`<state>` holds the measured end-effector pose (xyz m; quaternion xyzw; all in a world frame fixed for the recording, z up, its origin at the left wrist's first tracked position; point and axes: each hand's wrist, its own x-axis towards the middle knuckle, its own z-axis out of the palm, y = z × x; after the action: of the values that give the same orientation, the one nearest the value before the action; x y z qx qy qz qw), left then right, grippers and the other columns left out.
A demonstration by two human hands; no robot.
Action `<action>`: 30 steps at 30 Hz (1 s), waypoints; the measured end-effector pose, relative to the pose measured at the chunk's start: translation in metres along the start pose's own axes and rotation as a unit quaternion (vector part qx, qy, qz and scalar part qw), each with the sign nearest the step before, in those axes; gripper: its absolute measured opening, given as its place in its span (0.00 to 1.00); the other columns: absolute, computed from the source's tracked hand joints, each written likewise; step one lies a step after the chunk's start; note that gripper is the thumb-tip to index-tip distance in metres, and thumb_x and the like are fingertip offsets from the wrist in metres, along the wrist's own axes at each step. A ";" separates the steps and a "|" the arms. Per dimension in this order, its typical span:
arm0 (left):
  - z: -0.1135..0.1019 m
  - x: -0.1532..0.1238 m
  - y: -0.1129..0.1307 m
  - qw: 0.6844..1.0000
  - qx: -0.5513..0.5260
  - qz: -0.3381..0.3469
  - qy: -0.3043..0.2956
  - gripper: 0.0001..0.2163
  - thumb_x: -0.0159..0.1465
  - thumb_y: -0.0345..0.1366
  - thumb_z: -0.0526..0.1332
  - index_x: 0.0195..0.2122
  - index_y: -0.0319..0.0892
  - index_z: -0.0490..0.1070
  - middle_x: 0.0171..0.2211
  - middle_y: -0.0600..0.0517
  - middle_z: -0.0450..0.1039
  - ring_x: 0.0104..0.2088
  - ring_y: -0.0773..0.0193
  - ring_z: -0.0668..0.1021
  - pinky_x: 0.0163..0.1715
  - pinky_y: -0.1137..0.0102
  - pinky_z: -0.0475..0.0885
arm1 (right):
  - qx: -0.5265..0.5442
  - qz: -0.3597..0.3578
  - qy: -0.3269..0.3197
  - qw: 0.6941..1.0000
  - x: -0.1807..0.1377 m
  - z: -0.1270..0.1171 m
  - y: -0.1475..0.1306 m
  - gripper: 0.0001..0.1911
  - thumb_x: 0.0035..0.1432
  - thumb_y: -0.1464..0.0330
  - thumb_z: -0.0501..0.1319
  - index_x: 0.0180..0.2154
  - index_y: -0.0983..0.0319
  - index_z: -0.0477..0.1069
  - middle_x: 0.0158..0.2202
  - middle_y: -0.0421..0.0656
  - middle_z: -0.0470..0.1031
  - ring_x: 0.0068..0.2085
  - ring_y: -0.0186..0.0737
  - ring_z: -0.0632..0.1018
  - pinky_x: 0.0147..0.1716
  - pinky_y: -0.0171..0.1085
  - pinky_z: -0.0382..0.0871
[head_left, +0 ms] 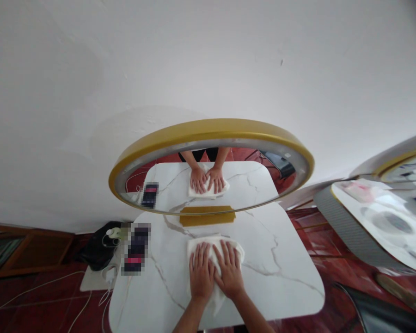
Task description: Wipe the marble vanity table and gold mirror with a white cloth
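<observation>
A white cloth [215,240] lies spread on the white marble-patterned table [277,286]. My left hand [201,273] rests flat on its left part, fingers stretched forward. Beside it, my right hand [229,270] presses flat on the cloth too, its fingers spread and its thumb close to the left hand. Neither hand grips anything; whatever lies under the palms is hidden. Both hands and the cloth show again in the round gold-framed mirror [208,127] at the back of the table.
A gold mirror base [208,217] stands at the table's back edge. A pixelated phone-like item [136,249] lies at the left. White cables [106,296] and a black bag [99,247] are left of the table. Another table [377,217] and a black chair [377,305] stand at the right.
</observation>
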<state>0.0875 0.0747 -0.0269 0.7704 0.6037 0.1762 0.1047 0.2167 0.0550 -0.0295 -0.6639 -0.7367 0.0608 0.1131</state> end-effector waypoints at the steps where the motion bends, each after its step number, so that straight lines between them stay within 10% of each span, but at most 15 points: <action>1: 0.001 0.007 0.000 1.000 0.002 0.000 0.001 0.26 0.62 0.27 0.48 0.63 0.47 0.50 0.61 0.52 0.56 0.62 0.59 0.57 0.59 0.56 0.55 | 0.002 -0.001 0.002 1.000 0.007 -0.001 0.002 0.35 0.56 0.60 0.52 0.63 0.54 0.42 0.66 0.45 0.38 0.64 0.56 0.46 0.58 0.57 0.41; 16: 0.010 0.031 0.014 1.000 0.011 0.020 0.008 0.23 0.64 0.29 0.47 0.61 0.46 0.54 0.60 0.51 0.58 0.62 0.59 0.58 0.59 0.56 0.54 | 0.031 -0.001 0.008 0.999 0.014 -0.009 0.027 0.35 0.58 0.57 0.52 0.63 0.56 0.42 0.66 0.45 0.40 0.64 0.53 0.47 0.59 0.54 0.41; 30: 0.054 -0.039 0.154 0.999 -0.036 0.009 -0.034 0.24 0.62 0.31 0.50 0.61 0.49 0.54 0.60 0.54 0.58 0.61 0.58 0.59 0.58 0.55 0.57 | 0.015 -0.003 -0.021 1.000 -0.100 -0.048 0.146 0.34 0.58 0.57 0.51 0.63 0.55 0.44 0.66 0.44 0.41 0.64 0.52 0.49 0.60 0.54 0.42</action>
<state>0.2389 0.0018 -0.0245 0.7770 0.5861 0.1731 0.1513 0.3792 -0.0310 -0.0264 -0.6588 -0.7397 0.0851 0.1076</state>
